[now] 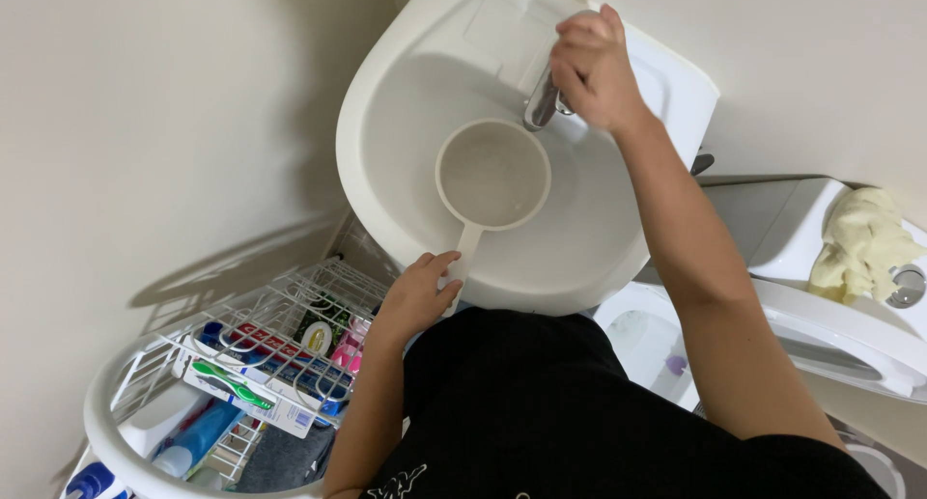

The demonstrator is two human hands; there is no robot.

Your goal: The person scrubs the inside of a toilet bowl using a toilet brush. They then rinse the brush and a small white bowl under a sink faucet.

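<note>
At the white sink (406, 94), my left hand (417, 294) pinches the handle of a pale scoop (492, 176), holding its bowl under the metal tap (541, 101) to catch water. My right hand (591, 67) closes over the tap. A wire rack (280, 325) of toiletries stands near left; a toilet (830, 335) right.
</note>
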